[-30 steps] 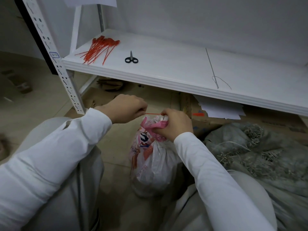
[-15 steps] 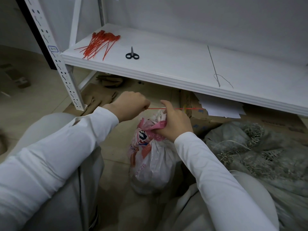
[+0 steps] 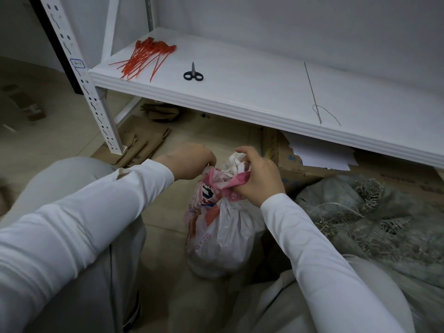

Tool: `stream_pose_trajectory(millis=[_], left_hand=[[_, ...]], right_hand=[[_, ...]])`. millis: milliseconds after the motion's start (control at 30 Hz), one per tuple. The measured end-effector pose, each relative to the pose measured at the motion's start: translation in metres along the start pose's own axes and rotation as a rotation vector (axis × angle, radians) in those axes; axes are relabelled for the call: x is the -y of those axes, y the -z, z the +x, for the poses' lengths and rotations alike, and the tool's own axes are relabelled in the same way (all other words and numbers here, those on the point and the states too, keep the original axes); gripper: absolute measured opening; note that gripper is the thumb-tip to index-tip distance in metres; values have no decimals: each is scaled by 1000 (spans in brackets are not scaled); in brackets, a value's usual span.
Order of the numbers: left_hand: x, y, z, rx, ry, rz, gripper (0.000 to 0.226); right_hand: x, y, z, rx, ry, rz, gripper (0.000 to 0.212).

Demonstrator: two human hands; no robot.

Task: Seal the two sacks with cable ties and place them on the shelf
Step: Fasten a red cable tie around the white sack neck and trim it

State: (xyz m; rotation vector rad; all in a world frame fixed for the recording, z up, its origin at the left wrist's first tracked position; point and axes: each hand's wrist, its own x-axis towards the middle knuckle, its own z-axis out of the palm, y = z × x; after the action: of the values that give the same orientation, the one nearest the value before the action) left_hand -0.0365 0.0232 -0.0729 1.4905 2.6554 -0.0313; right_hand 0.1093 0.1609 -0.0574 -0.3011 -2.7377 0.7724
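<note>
sack [image 3: 221,234], 1, between 2 hands: right hand [image 3: 257,176] clutches its neck, left hand [image 3: 189,162] curled, hold unclear.

You have a single view: a wide-angle camera on your head, facing forward and down. Your left hand [image 3: 189,162] and right hand [image 3: 258,176] at the sack [image 3: 223,231] sit close below it; the white shelf [image 3: 252,92] lies farther ahead.
</note>
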Motion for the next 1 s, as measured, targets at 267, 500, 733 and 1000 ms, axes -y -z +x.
stream_pose_trajectory(millis=[267, 500, 733, 1000], left_hand=[[-11, -24, -6, 130, 46, -398, 15], [-41, -27, -13, 137, 37, -380, 12], [-59, -33, -12, 128, 110, -470, 24], [-70, -50, -8, -84, 133, -759, 48]], right_hand=[[-17, 2, 3, -156, -192, 183, 58], [-21, 3, 7, -182, -282, 271, 55], [-20, -3, 10, -158, -307, 339, 55], [-19, -8, 11, -192, -324, 342, 55]])
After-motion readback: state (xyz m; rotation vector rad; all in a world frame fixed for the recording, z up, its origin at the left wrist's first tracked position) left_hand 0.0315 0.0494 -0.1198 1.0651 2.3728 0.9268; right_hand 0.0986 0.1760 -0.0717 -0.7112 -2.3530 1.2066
